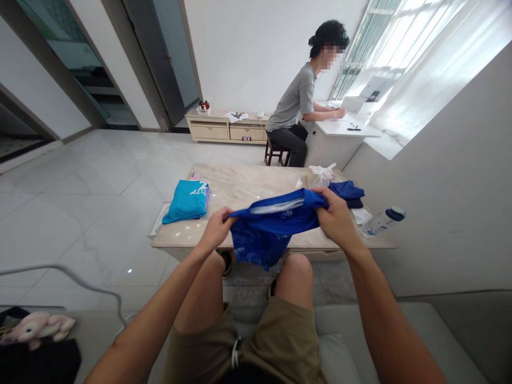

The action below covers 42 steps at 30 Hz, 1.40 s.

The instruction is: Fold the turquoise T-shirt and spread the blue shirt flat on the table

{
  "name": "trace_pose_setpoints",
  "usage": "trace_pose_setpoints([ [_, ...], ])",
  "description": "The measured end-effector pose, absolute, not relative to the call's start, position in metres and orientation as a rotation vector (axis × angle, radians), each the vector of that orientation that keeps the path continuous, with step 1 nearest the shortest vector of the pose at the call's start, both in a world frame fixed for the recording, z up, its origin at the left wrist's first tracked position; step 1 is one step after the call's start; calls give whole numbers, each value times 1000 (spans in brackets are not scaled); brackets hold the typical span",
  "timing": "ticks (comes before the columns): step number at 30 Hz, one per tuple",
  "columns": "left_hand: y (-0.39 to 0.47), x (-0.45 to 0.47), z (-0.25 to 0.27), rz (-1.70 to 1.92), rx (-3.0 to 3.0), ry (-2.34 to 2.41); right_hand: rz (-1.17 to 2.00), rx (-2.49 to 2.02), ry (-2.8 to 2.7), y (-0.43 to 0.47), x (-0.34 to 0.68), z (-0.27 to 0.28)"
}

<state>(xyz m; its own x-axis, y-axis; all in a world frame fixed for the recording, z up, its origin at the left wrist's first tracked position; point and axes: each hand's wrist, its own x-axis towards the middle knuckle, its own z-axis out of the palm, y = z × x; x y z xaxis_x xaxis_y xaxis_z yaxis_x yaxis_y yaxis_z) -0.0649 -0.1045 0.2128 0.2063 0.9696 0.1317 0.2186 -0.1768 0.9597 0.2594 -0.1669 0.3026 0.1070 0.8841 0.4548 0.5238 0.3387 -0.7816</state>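
Observation:
A blue garment (262, 240) with a white stripe and pale lettering hangs stretched between my two hands, above my knees and the near edge of the table. My left hand (216, 226) pinches its left end. On the other side my right hand (336, 216) grips the right end, thumb toward me. The lower part of the cloth droops down between my knees. Beyond my left hand, a folded turquoise garment (186, 200) lies on the table. Behind my right hand sits a folded dark blue garment (347, 189).
The marble-topped table (236, 178) also bears a plastic bag (321, 175) and a clear water bottle (382, 221) at the right. A person (294, 98) in grey sits writing at a white desk (340, 127). A plush toy (38, 326) lies on the sofa at left.

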Motion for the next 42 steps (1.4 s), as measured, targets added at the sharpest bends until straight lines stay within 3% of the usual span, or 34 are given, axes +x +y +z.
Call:
trace_pose_setpoints([
  [2, -97, -87, 248, 1295, 1712, 1300, 377, -1331, -1577, -170, 277, 304],
  [4, -97, -104, 267, 1302, 1842, 1406, 344, -1388, -1653, -170, 286, 294],
  [9, -95, -124, 244, 155, 2116, 1237, 289, -1648, -1891, -159, 281, 252],
  [11, -89, -132, 238, -30, 2181, 1362, 259, -1746, -1973, -154, 278, 249],
  [13, -81, -143, 248, 53, 2215, 1546, 205, -1811, -2027, -151, 280, 260],
  [18, -77, -172, 301, 827, 2276, 1806, -14, -1756, -1927, -149, 297, 304],
  [20, -79, -175, 307, 982, 2189, 1841, -14, -1793, -1919, -147, 300, 308],
  [26, -80, -169, 310, 765, 1981, 1959, 22, -1906, -1944, -144, 296, 308],
  [32, -93, -178, 347, 882, 2206, 2200, -26, -1596, -1856, -161, 303, 350],
  [37, -119, -167, 287, 196, 2251, 2018, -140, -1734, -1625, -182, 281, 286],
  [42, -117, -187, 270, 440, 2171, 2080, -9, -1963, -1712, -190, 294, 258],
])
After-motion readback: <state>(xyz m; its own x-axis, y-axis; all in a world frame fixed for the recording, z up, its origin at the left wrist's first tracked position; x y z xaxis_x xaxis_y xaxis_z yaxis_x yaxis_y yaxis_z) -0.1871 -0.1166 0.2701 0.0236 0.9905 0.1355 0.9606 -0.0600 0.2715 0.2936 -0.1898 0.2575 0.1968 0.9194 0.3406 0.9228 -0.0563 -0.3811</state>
